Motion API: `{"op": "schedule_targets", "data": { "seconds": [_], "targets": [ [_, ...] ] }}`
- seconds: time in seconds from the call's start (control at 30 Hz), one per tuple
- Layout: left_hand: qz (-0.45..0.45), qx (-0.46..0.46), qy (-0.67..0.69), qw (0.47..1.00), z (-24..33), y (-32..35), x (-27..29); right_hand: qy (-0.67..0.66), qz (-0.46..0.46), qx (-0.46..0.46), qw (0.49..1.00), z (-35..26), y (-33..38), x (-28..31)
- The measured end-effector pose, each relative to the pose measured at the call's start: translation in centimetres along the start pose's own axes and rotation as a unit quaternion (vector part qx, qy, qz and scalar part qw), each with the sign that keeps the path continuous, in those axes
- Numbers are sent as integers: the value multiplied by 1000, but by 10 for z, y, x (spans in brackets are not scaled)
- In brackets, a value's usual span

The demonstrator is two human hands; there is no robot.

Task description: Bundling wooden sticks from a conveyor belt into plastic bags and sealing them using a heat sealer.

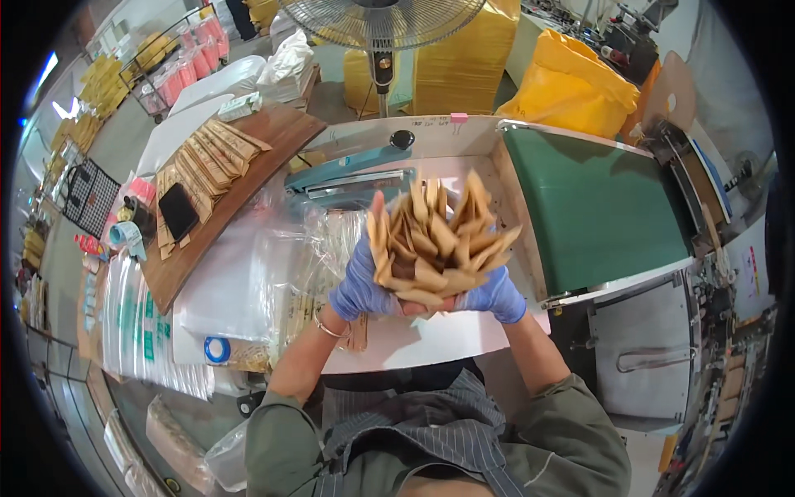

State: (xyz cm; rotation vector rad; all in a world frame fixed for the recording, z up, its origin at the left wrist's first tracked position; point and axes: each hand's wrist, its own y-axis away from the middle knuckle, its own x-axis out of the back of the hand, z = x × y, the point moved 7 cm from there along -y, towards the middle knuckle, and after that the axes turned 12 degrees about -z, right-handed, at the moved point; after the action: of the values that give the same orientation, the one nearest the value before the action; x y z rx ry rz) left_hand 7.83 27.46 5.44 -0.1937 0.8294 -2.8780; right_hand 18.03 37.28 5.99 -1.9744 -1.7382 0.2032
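Observation:
Between my two gloved hands is a thick bunch of brown paper envelopes [439, 248], fanned out and slightly blurred at the top. My left hand [362, 277], in a blue-violet glove, is wrapped round the bunch's left side. On the right side my right hand [497, 294], gloved alike, grips it too. Bare fingertips of the gloves show at the bottom of the bunch. Behind it on the white table [389, 352] lies a blue-grey long-arm stapler [348, 170], partly hidden. Clear plastic bags [310, 248] lie beside my left hand.
Left, a brown wooden board [224, 219] carries a row of brown paper envelopes [211, 157] and a black phone [178, 211]. A green conveyor belt [592, 207] runs at the right. A standing fan [381, 66] and yellow sacks [571, 83] are beyond the table.

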Motion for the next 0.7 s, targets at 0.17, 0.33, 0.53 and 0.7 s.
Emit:
{"op": "schedule_targets", "data": {
  "seconds": [0.17,0.33,0.53,0.7],
  "targets": [
    [-7,58,117,991,-20,17,-20,36,-61,44,997,-27,-10,-14],
    [-37,169,117,978,-24,54,-31,20,33,-5,999,-29,-17,-34],
    [172,343,508,771,-19,146,-97,-402,-180,-243,864,37,6,-104],
    [254,201,-445,835,15,145,-17,-500,-94,-253,823,58,31,-111]
  ]
}}
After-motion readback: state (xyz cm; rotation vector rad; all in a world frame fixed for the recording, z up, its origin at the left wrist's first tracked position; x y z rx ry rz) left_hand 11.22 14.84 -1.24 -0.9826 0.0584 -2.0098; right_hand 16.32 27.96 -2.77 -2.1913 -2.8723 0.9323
